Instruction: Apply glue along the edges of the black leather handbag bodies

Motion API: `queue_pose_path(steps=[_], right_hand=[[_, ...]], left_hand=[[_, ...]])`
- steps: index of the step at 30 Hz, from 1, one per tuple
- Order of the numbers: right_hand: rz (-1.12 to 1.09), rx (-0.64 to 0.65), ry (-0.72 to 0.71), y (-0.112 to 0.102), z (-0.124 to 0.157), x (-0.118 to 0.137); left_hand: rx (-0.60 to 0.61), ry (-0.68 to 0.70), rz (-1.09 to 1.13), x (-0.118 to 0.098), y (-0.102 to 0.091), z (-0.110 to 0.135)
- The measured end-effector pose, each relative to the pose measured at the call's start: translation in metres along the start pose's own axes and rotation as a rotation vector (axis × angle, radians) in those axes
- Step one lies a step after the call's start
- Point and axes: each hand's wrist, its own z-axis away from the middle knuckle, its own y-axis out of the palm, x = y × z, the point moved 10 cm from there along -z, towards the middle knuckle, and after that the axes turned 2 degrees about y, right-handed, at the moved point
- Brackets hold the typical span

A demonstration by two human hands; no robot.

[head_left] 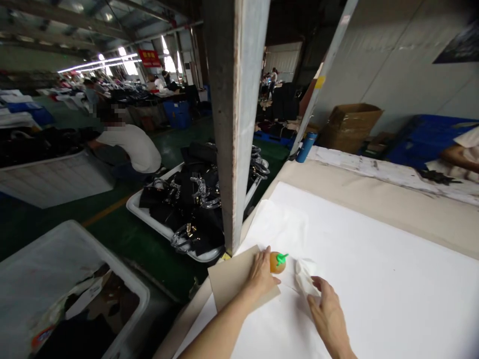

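Note:
My left hand (262,276) rests on a piece of brown cardboard (228,279) at the near edge of the table, its fingers curled beside a small orange ball with a green stem (277,262). Whether the fingers grip the ball is unclear. My right hand (327,311) pinches a crumpled sheet of white tissue paper (305,279) just right of the ball. Both lie on a large white sheet (374,269) covering the beige table (392,199).
A grey metal post (234,124) rises at the table's left edge. Below on the green floor stand a white tray of black bags (187,199) and a white bin (67,289). A person in white crouches at the left. A blue bottle (306,147), cardboard box (350,127) and blue crate (426,137) stand beyond.

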Motion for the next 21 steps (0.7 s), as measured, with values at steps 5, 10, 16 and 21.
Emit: queue_pose_path(steps=[5, 10, 16, 21], right_hand=[[-0.158, 0.001, 0.002, 0.004, 0.002, 0.005], [-0.265, -0.244, 0.120, -0.039, 0.018, -0.004], [-0.362, -0.330, 0.281, -0.082, 0.124, -0.046], [-0.530, -0.437, 0.613, -0.068, 0.252, -0.125]], left_hand=[[-0.071, -0.039, -0.345, 0.003, -0.037, 0.020], [-0.108, -0.177, -0.743, 0.008, -0.070, 0.036], [0.099, -0.172, -1.050, -0.013, -0.038, 0.018], [0.218, -0.068, -1.301, -0.014, -0.003, 0.019]])
